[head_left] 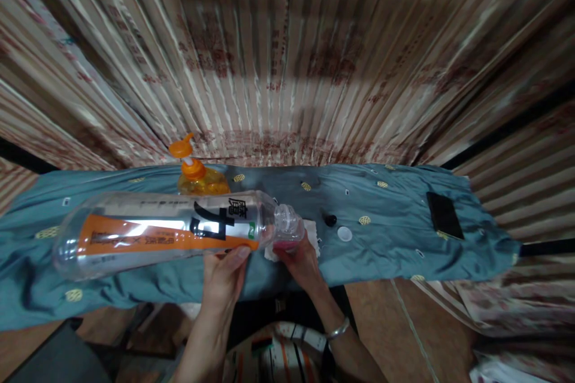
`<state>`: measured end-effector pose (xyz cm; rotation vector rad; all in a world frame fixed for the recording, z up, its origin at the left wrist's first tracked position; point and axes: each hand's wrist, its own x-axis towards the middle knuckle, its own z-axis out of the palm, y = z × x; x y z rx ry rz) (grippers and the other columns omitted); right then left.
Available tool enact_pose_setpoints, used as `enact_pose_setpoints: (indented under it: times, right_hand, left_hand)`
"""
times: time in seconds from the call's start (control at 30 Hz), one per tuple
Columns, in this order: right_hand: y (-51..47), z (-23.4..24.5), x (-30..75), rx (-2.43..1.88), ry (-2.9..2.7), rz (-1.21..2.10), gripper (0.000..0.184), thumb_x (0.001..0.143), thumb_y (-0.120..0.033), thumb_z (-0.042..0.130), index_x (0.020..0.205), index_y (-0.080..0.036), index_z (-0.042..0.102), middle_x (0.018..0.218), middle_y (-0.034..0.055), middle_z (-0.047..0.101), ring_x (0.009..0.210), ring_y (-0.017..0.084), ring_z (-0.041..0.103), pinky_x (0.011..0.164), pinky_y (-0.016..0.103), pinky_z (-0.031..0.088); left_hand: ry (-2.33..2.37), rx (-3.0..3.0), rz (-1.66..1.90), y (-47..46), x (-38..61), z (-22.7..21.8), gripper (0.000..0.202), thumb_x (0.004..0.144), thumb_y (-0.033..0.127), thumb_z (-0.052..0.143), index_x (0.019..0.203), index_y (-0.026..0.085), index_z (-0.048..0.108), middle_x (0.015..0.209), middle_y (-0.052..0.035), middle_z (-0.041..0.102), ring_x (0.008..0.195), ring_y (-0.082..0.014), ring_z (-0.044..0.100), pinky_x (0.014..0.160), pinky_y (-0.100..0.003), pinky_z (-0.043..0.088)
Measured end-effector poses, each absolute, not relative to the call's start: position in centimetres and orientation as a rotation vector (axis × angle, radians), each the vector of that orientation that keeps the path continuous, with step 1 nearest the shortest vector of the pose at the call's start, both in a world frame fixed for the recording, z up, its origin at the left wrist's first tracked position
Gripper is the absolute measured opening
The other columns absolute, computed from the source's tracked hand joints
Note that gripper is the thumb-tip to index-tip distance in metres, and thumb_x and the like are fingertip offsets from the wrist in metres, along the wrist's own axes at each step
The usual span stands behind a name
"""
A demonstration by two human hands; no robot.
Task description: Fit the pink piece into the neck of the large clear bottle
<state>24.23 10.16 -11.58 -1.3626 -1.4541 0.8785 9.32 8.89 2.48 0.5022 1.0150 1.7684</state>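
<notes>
My left hand (224, 272) is closed around the underside of a large clear plastic bottle (157, 233) with an orange and silver label. The bottle lies almost level in the air, its neck pointing right. Below and against its mouth, my right hand (302, 260) grips a small clear container (291, 228) with pink at its bottom. Whether the pink is liquid or the container's own colour, I cannot tell. Under the right hand a white tissue (313, 232) lies on the cloth. Just to the right are a black cap (330, 219) and a round white lid (344, 234).
An orange pump bottle (202, 179) with amber liquid stands behind the large bottle. A black flat object, like a phone (444, 215), lies at the right. Blue-green cloth (386, 251) covers the narrow table, with striped curtains (278, 72) close behind it.
</notes>
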Motion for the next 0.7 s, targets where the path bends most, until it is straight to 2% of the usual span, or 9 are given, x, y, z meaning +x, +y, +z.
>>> enact_pose_setpoints:
  times: [0.27, 0.5, 0.7]
  right_hand:
    - [10.0, -10.4, 24.0, -1.351, -1.433, 0.892, 0.066, 0.076, -0.029, 0.077, 0.137, -0.023, 0.053, 0.126, 0.0094, 0.072, 0.113, 0.029, 0.071, 0.097, 0.046, 0.059]
    - [9.7, -10.2, 23.9, -1.386, -1.418, 0.924, 0.069, 0.075, -0.031, 0.08, 0.138, -0.025, 0.052, 0.122, 0.0077, 0.074, 0.108, 0.028, 0.073, 0.093, 0.043, 0.061]
    - [9.5, -10.8, 24.0, -1.391, -1.451, 0.915, 0.078, 0.075, -0.033, 0.081, 0.145, -0.024, 0.047, 0.128, 0.0101, 0.071, 0.116, 0.03, 0.071, 0.098, 0.047, 0.059]
  left_hand:
    - [1.013, 0.522, 1.775, 8.7, 9.4, 3.2, 0.07, 0.037, 0.037, 0.098, 0.101, 0.023, 0.074, 0.087, -0.0062, 0.077, 0.084, -0.0312, 0.076, 0.078, -0.042, 0.063]
    - [1.002, 0.536, 1.765, 8.6, 9.1, 3.1, 0.062, 0.039, 0.037, 0.098, 0.095, 0.026, 0.073, 0.086, -0.0045, 0.077, 0.083, -0.0297, 0.076, 0.079, -0.044, 0.063]
    - [1.026, 0.531, 1.762, 8.7, 9.2, 3.3, 0.069, 0.037, 0.038, 0.098, 0.1, 0.026, 0.073, 0.087, -0.0056, 0.077, 0.085, -0.0303, 0.076, 0.077, -0.042, 0.063]
